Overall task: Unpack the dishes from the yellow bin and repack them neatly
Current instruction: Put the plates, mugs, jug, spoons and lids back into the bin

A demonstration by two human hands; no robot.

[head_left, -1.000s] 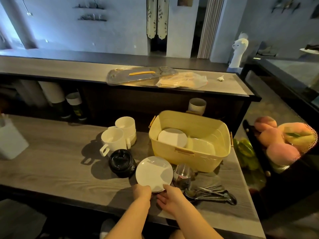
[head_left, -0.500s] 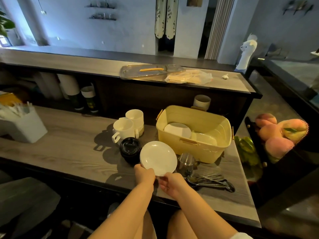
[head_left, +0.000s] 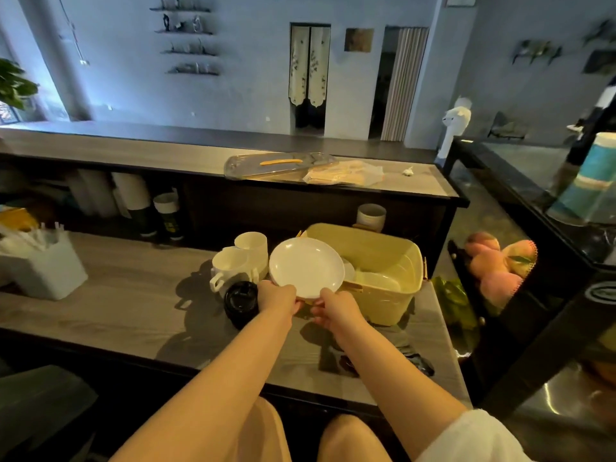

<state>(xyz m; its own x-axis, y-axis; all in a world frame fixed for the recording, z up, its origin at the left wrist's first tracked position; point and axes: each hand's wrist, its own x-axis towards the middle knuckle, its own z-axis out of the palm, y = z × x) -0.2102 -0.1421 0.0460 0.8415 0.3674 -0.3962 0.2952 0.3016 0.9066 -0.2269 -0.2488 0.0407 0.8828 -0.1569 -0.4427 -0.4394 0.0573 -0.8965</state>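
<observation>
Head view: both hands hold a white plate (head_left: 306, 266) up off the counter (head_left: 126, 295), tipped so its face turns toward the camera. The left hand (head_left: 276, 296) pinches the near rim on the left, the right hand (head_left: 335, 310) takes the near rim just beside it, fingers curled under the edge and thumbs on top, so both are closed on the plate. The plate hangs over the near left corner of the bin (head_left: 383, 285), partly in front of it.

The step in hand looks like repacking: the plate is on its way into the bin, where other white dishes (head_left: 375, 280) already lie at the bottom. Most of the load is still out. Two white mugs (head_left: 240, 258) stand just left of the plate, a black lid (head_left: 240, 300) sits on the counter below the left hand, and cutlery (head_left: 413, 358) lies dimly by the right forearm, too dark to count.

The next move probably calls for carrying the plate on over the near wall, levelling it, and lowering it onto the dishes inside so it nests flat. The grip sits all on one side of the rim, so the far edge is free to dip; it should clear the wall and the handle clip before it goes down. The mugs stand close enough that a leftward swing could knock them.
</observation>
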